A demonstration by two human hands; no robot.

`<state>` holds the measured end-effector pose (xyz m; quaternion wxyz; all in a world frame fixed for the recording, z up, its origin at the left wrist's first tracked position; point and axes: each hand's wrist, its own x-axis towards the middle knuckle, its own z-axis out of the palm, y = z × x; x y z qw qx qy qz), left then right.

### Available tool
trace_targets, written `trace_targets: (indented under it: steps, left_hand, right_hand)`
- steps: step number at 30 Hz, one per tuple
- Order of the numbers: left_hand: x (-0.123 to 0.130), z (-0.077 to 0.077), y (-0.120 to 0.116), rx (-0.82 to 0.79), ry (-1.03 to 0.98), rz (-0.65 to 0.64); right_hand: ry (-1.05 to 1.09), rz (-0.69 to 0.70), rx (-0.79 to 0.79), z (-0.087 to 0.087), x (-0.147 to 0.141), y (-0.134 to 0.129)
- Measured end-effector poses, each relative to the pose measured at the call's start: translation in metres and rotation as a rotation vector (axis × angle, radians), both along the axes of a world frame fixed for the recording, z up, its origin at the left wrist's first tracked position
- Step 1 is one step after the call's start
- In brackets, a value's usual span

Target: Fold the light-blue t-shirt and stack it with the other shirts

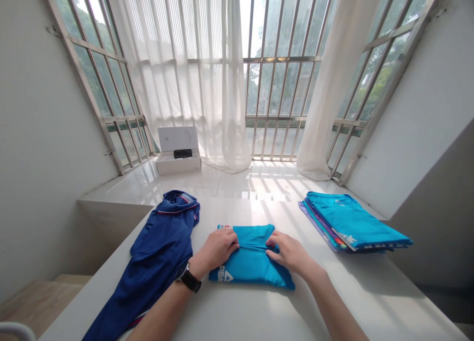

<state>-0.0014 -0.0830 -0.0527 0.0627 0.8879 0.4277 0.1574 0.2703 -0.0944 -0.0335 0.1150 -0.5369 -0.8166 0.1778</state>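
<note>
A bright blue shirt (252, 269) with white lettering along its left edge lies folded into a small rectangle on the white table. My left hand (222, 246), a black-strapped watch on its wrist, has its fingers curled onto the left part of the cloth at the middle crease. At the right edge, my right hand (287, 250) pinches the fabric between thumb and fingers. Left of my hands lies a dark blue garment (163, 252) with a red-and-white trimmed collar, loosely laid out. A stack of folded shirts (351, 220) sits to the right, a bright blue one on top.
The white table (225, 316) meets a shiny white window sill (255, 183) at the back. An opened white box (178, 164) with a black object in it stands there. Sheer curtains (225, 109) hang before barred windows. White walls flank both sides.
</note>
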Motion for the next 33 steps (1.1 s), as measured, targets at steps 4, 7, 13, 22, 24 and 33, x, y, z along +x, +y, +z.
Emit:
trace_targets:
  steps: [4,7,13,22,24,33]
  left_hand:
    - [0.001,0.001,0.000,0.022,0.026,0.018]
    - [0.002,0.004,-0.001,0.023,0.066,0.017]
    - [0.004,0.011,-0.006,0.028,0.072,0.019]
    - [0.047,0.006,-0.035,0.030,0.040,-0.071]
    - [0.053,-0.002,-0.053,0.003,0.025,-0.086]
    - [0.032,-0.006,-0.132,-0.087,0.079,-0.240]
  right_hand:
    - [-0.036,-0.018,0.002,0.005,-0.006,-0.002]
    - [-0.034,-0.024,-0.002,0.004,-0.006,-0.001]
    - [0.085,-0.011,-0.015,-0.009,0.001,0.007]
    - [0.142,-0.050,-0.074,-0.013,-0.007,0.003]
    - [0.133,-0.067,-0.081,-0.015,-0.009,-0.007]
    - [0.156,-0.133,-0.009,-0.033,-0.023,-0.094]
